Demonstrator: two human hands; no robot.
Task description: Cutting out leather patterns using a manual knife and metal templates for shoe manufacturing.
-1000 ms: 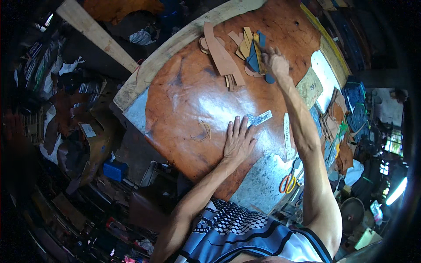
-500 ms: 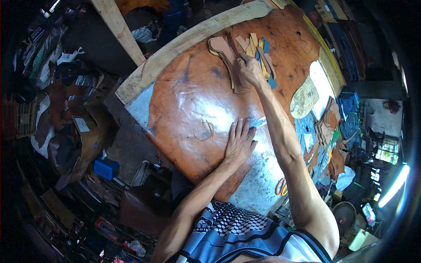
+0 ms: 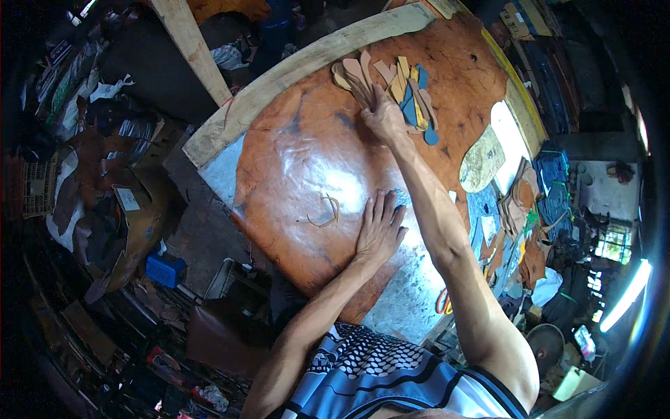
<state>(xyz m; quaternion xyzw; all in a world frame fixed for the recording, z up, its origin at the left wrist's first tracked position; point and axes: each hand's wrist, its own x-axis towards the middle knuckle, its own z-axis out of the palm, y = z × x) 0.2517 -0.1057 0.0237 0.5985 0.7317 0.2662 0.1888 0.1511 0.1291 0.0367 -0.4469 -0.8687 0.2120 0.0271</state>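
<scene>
A large glossy brown leather hide (image 3: 293,153) is spread over the work table. My right hand (image 3: 384,120) reaches to its far part and is closed around the lower end of a bundle of long brown leather pieces (image 3: 357,75). The rounded ends of these pieces stick out beyond my fingers. Just right of that hand lies a loose pile of yellow, blue and tan cut strips (image 3: 413,94). My left hand (image 3: 380,227) rests flat on the hide with its fingers stretched, and nothing is in it. A thin curled leather offcut (image 3: 328,211) lies to its left.
A pale wooden board (image 3: 307,59) borders the far left edge. An oval patterned piece (image 3: 481,159) lies at the right, near stacked leather scraps (image 3: 520,199). Orange-handled scissors (image 3: 444,302) are by my right arm. A blue box-shaped object (image 3: 165,270) stands lower left.
My right hand has shifted left onto the brown leather pieces, which now lie tilted and fanned out. A blue strip beside them has slid nearer. My left hand stays flat on the hide.
</scene>
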